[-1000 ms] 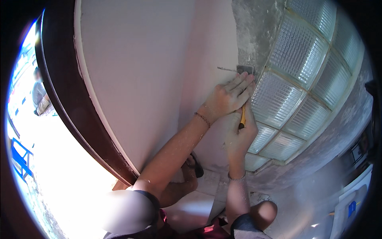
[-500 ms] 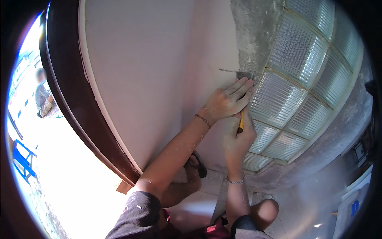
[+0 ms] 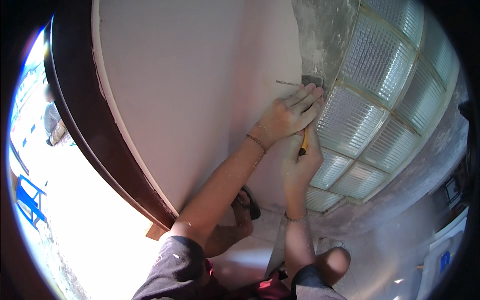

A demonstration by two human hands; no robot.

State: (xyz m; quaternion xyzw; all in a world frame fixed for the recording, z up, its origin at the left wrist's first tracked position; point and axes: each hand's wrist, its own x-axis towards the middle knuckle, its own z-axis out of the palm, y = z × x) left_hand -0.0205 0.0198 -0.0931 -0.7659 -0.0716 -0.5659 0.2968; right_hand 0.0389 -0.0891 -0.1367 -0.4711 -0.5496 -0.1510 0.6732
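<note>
My right hand [image 3: 302, 159] is closed round the yellow and black handle [image 3: 304, 143] of a scraper. Its wide flat metal blade [image 3: 312, 80] lies against a grey bare strip [image 3: 322, 40] of the wall, beside the glass blocks [image 3: 350, 117]. On the lower part of the blade rest the fingers of my left hand [image 3: 290, 116], laid flat and fairly straight, not wrapped round it. A thin dark line [image 3: 287, 82] on the pale painted wall [image 3: 195, 75] runs up to the blade's left side. Pale specks of dust dot both forearms.
A dark door frame [image 3: 82, 100] curves down the left, with bright ground outside. Out there are a seated person [image 3: 52, 122] and a blue chair [image 3: 31, 200]. A concrete ledge [image 3: 400, 200] borders the glass blocks below. My sandalled foot [image 3: 247, 200] is near the wall's base.
Both my hands and the scraper have slid a little way up the wall, along the grey strip. The view has shifted slightly.
</note>
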